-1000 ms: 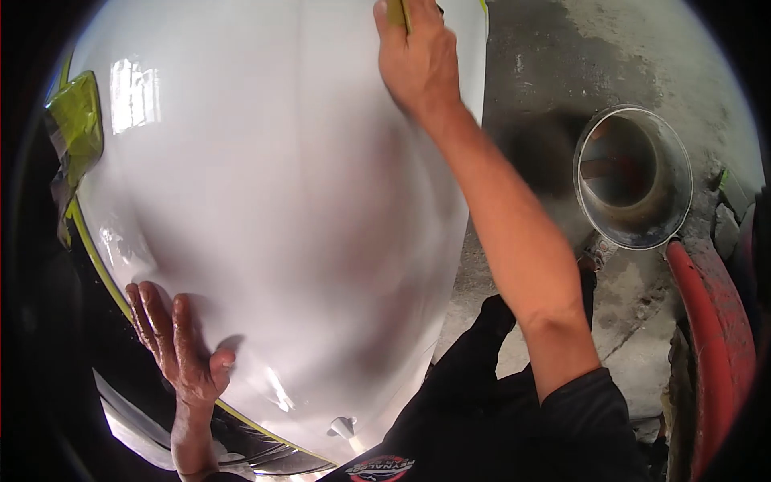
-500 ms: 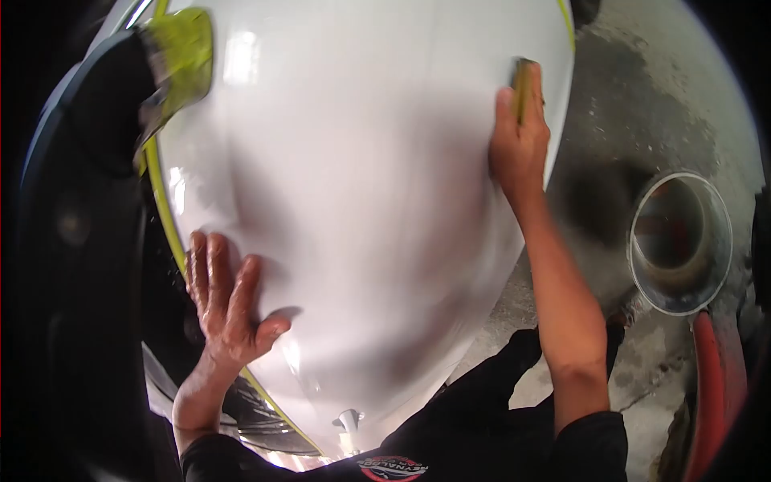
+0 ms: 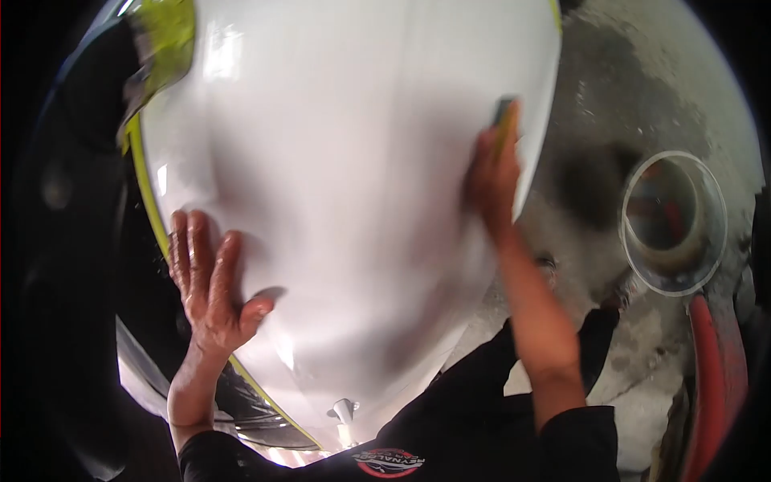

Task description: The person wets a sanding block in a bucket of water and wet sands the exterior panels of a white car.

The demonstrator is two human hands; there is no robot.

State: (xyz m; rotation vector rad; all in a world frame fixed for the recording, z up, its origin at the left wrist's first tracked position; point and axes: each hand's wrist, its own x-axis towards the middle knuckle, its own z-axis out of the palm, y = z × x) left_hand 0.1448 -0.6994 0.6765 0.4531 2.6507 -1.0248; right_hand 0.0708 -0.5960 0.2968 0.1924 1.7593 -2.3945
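A smooth white car panel [image 3: 321, 153] fills the middle, edged with yellow-green masking tape [image 3: 149, 186]. My left hand [image 3: 210, 281] lies flat on its lower left part, wet, with the fingers stretched out and the thumb apart. Near the panel's right edge, my right hand [image 3: 491, 177] is closed around a sanding block [image 3: 505, 128]. The block is small and flat, dark with a yellow-orange side, and is pressed against the white surface. Motion blurs the right fingers, and the underside of the block is hidden.
A clear bucket [image 3: 675, 273] holding dark liquid stands on the wet concrete floor [image 3: 594, 96] to the right. Beside it is a red curved object [image 3: 708, 386]. Upper left, crumpled yellow-green masking [image 3: 170, 44] hangs by a dark car part [image 3: 80, 233]. A small fitting [image 3: 344, 411] sticks out at the panel's lower end.
My right hand has drawn the sanding block down the panel toward me and slightly left. The left hand stays on the same spot, while the whole view has shifted a little.
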